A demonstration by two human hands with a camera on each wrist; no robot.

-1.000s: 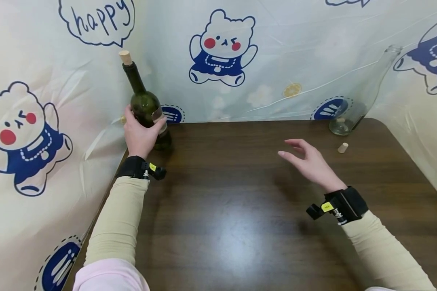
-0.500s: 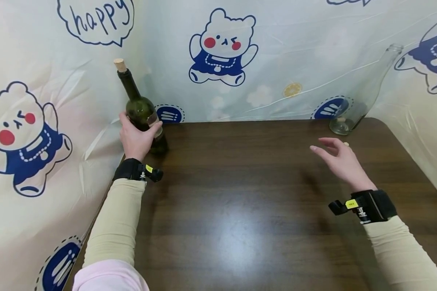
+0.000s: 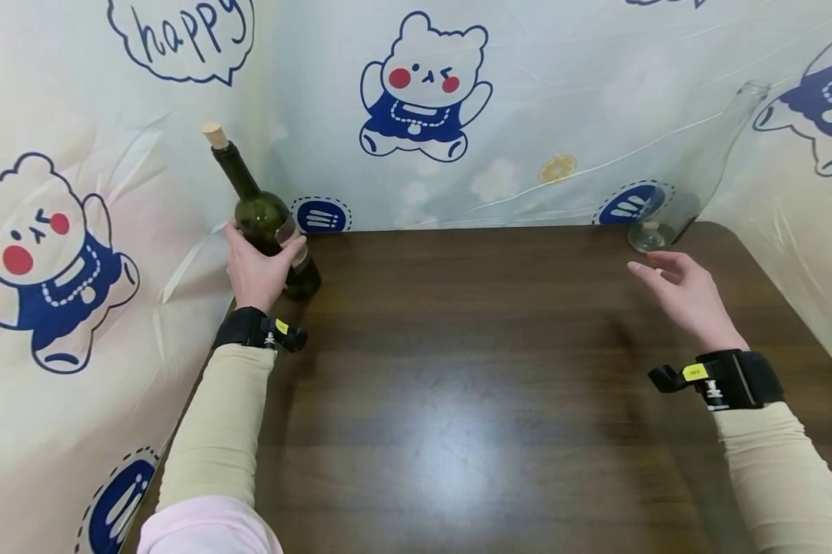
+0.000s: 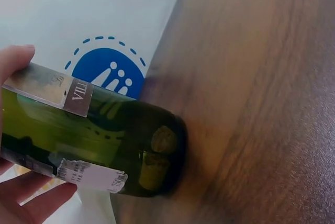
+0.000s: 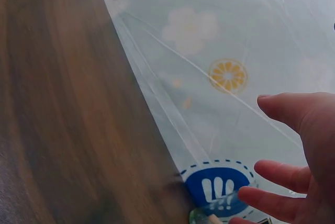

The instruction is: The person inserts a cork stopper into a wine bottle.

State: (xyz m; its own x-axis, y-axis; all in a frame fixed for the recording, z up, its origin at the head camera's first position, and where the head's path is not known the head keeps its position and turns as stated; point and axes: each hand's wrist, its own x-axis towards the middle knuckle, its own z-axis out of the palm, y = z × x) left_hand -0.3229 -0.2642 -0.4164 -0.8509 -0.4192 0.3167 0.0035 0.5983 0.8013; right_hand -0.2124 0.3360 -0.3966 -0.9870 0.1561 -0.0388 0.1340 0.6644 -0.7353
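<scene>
My left hand grips a dark green wine bottle round its body. The bottle leans left, and a cork stands out of its mouth. In the left wrist view, the same green bottle shows paper labels and brownish lumps seen through the glass near its base. Whether the base touches the table, I cannot tell. My right hand has relaxed fingers, holds nothing and hovers in front of a clear glass bottle at the back right. In the right wrist view, thumb and fingers are spread apart.
The brown wooden table meets a printed plastic sheet at its back edge. Another part of the sheet rises along the left side. Something pale lies inside the clear bottle's bottom.
My right hand has moved right, toward the clear bottle, and now covers the loose cork that lay on the table. My left hand has shifted slightly left and nearer, tilting the green bottle further left.
</scene>
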